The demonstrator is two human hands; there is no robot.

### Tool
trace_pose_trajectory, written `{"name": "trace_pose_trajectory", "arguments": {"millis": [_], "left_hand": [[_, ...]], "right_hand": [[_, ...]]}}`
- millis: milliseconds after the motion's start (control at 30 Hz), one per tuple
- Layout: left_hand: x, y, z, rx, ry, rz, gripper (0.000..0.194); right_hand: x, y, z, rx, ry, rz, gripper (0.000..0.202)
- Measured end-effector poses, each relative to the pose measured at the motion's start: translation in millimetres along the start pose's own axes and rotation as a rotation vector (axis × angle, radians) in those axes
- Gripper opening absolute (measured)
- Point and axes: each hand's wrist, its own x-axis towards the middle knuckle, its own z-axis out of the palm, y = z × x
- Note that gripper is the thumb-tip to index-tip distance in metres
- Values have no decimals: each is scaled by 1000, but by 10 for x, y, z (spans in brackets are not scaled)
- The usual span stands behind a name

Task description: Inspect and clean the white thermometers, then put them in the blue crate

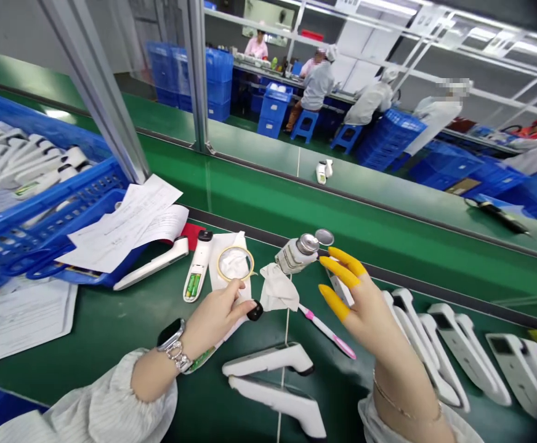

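Note:
My left hand (213,314) is closed around a white handheld device (225,338) with a black tip; most of its body is hidden under the fingers and wrist. Yellow finger covers are on my right hand (363,301), which is spread and holds nothing, above a white device (340,282). Between the hands lie a crumpled white cloth (279,289) and a pink-and-white brush (326,332). Behind them stands a bottle with a metal top (294,255). A roll of tape (235,263) rests on white paper. Beside it is a device with green batteries showing (198,267).
Two white devices (273,360) lie at the front middle, with several more (472,357) at the right. Blue crates (51,209) and papers (127,215) fill the left. A metal post (97,86) rises there. People sit across the room.

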Motion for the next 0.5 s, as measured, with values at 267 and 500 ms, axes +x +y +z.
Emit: {"name": "trace_pose_trajectory", "arguments": {"millis": [267, 500], "left_hand": [[16, 24, -118, 150, 83, 46, 38], [-91, 233, -267, -29, 240, 51, 33]], "right_hand": [[-878, 768, -34, -205, 105, 291, 44], [-1153, 1195, 92, -313, 43, 427, 49]]}}
